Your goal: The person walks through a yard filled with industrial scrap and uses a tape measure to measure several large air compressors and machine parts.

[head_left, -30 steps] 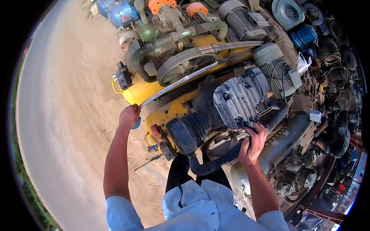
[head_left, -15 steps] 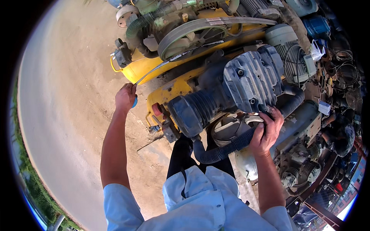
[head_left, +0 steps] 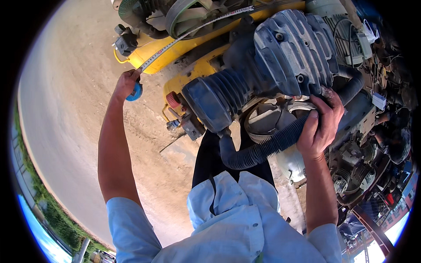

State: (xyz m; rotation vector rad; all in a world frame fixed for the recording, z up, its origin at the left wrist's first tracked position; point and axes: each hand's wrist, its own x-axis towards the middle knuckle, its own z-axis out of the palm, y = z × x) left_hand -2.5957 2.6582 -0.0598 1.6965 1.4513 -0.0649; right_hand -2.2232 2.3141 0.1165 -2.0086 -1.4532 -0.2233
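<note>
A blue tape measure is held in my left hand, out past the end of the yellow tanks. From that hand its pale tape runs up and right, over the far yellow tank, and its end reaches beside a large pulley wheel. My right hand is curled round a black ribbed hose, its fingertips close to the finned dark metal head of an air compressor. Parts of the right fingers are hidden. A dark ribbed cylinder of the compressor lies between my two hands.
Beyond stands another compressor with a belt pulley. A grey motor sits at its right. Scrap machine parts are piled along the right. Sandy ground and a grey road lie to the left.
The view has shifted, so the machines appear higher. My left hand still holds the tape measure, and the tape's marked face now shows. The right hand stays at the hose.
</note>
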